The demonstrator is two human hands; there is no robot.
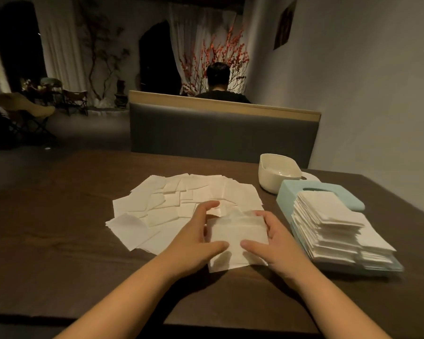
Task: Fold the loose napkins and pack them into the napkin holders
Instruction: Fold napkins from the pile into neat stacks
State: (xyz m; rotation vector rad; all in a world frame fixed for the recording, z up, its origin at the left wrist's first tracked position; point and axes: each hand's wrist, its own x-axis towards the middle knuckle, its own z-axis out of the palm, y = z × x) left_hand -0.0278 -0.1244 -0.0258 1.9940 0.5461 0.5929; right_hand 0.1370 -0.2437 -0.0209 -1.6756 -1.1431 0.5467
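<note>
A white napkin [235, 237] lies half folded on the dark table in front of me. My left hand [196, 238] grips its left edge, fingers over the far side and thumb on the near side. My right hand [269, 243] grips its right edge the same way. Behind them spreads a heap of loose flat napkins [181, 199]. At the right, a tall stack of folded napkins [333, 228] rests on a light blue napkin holder [294, 189]. A cream napkin holder [271, 177] stands open beyond it.
The wooden table [83, 265] ends at a near edge just below my forearms. A grey bench back [220, 128] stands across the table, with a person seated behind it, facing away. A plain wall runs along the right side.
</note>
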